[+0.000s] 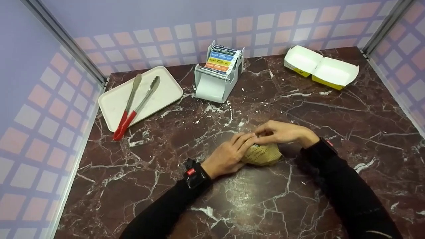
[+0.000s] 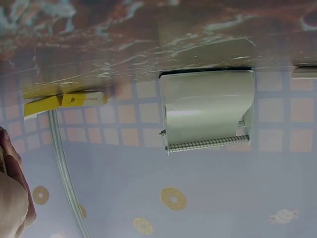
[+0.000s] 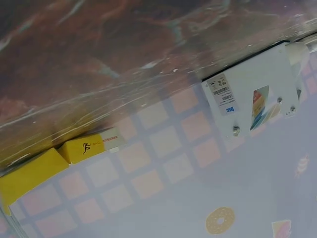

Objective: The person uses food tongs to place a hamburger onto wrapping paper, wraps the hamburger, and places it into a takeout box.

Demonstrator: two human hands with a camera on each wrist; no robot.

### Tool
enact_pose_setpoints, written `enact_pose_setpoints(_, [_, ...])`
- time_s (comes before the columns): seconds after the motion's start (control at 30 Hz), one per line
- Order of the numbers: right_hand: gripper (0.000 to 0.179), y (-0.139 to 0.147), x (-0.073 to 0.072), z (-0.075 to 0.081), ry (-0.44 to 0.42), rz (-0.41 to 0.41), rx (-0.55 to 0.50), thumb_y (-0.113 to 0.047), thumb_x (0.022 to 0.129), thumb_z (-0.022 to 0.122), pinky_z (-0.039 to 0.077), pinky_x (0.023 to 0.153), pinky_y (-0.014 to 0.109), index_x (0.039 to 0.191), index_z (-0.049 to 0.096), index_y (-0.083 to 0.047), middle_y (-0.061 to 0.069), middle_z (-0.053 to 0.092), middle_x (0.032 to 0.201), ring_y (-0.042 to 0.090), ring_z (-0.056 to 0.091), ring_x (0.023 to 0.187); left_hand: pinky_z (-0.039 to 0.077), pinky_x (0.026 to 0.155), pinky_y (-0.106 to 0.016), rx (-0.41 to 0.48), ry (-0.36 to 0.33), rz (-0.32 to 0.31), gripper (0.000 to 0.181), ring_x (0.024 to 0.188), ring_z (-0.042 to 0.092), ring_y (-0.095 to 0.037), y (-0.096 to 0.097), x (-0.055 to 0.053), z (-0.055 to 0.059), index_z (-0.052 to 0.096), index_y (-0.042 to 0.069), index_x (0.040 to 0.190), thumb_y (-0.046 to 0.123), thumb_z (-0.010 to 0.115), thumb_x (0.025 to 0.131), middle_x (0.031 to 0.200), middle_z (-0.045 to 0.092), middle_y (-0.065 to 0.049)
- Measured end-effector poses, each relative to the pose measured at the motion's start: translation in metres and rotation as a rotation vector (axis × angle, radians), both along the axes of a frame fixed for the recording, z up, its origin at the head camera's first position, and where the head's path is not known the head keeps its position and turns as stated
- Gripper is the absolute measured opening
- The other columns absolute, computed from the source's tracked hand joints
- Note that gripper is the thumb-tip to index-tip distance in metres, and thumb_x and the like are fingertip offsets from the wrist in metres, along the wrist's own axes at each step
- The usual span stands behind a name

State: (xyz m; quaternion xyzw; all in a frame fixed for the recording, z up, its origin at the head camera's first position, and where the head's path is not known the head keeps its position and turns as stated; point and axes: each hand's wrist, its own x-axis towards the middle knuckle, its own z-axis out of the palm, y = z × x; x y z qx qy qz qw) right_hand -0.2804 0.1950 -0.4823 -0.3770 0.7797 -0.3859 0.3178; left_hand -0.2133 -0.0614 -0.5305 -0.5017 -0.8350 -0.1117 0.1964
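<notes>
A rounded bundle in yellow printed wrapping paper (image 1: 264,156) sits on the marbled table in the head view. My left hand (image 1: 227,155) grips its left side, fingers over the top and thumb low at the front. From the right, my right hand (image 1: 284,133) reaches over the top, thumb and fingertips bent down to the paper close to the left fingertips. A small dark patch shows there, partly covered. What the paper encloses is hidden. Part of a hand (image 2: 15,198) enters at the edge of the left wrist view; the right wrist view has no hand.
A label dispenser (image 1: 214,78) with coloured label rolls stands at the back centre. Back right lies an opened white-and-yellow carton (image 1: 335,72). Red-handled tongs (image 1: 127,114) rest across a white tray (image 1: 159,96) at left. Tiled-pattern walls (image 1: 184,31) enclose the table.
</notes>
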Motion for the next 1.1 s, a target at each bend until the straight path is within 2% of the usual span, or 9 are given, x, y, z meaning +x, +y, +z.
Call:
enact_pose_setpoints(0.17, [0.038,-0.003,0.001,-0.002,0.044,0.041,0.001,-0.029,0.099,0.071,0.061,0.076,0.026,0.13,0.068,-0.008,0.004,0.076,0.106,0.01,0.07,0.084,0.05,0.113,-0.036,-0.018,0.012,0.013,0.08,0.134,0.053,-0.032,0.0,0.0,0.0,0.043,-0.003,0.148,0.034,0.08,0.088,0.148,0.052,-0.019])
enact_pose_setpoints(0.4, [0.056,-0.009,0.003,-0.003,0.039,0.007,0.026,-0.028,0.087,0.084,0.061,0.069,0.027,0.132,0.066,-0.002,0.01,0.075,0.107,0.015,0.069,0.081,0.046,0.116,-0.034,-0.03,-0.003,0.03,0.086,0.135,0.052,-0.031,-0.001,0.0,0.0,0.041,-0.003,0.149,0.034,0.083,0.084,0.15,0.051,-0.018])
enact_pose_setpoints(0.53, [0.057,-0.009,0.002,-0.005,0.035,-0.002,0.032,-0.027,0.086,0.085,0.062,0.069,0.028,0.132,0.065,-0.001,0.012,0.075,0.109,0.016,0.069,0.082,0.046,0.117,-0.034,-0.027,-0.045,0.037,0.09,0.136,0.05,-0.03,0.0,0.0,0.0,0.04,-0.002,0.15,0.032,0.086,0.081,0.151,0.049,-0.017])
enact_pose_setpoints(0.7, [0.059,-0.005,-0.001,-0.006,0.026,-0.019,0.022,-0.028,0.088,0.083,0.062,0.076,0.028,0.137,0.063,-0.003,0.012,0.074,0.117,0.016,0.07,0.091,0.045,0.118,-0.035,0.037,-0.171,0.037,0.093,0.136,0.05,-0.029,0.001,-0.002,0.005,0.041,-0.002,0.15,0.025,0.09,0.075,0.151,0.049,-0.017])
enact_pose_setpoints(0.93, [0.061,0.001,-0.006,-0.005,0.087,-0.05,-0.086,-0.023,0.09,0.08,0.062,0.077,0.031,0.143,0.057,-0.004,0.016,0.069,0.128,0.022,0.067,0.098,0.042,0.12,-0.039,0.233,-0.417,0.04,0.092,0.132,0.051,-0.027,0.0,-0.01,0.015,0.042,-0.001,0.149,0.02,0.091,0.075,0.147,0.054,-0.015])
enact_pose_setpoints(1.1, [0.069,0.004,-0.009,-0.009,0.086,-0.079,-0.095,-0.023,0.089,0.081,0.059,0.09,0.037,0.149,0.052,-0.008,0.015,0.064,0.137,0.024,0.064,0.109,0.045,0.116,-0.042,0.248,-0.537,0.103,0.091,0.129,0.051,-0.026,-0.004,-0.016,0.017,0.044,0.001,0.149,0.021,0.091,0.074,0.143,0.056,-0.014])
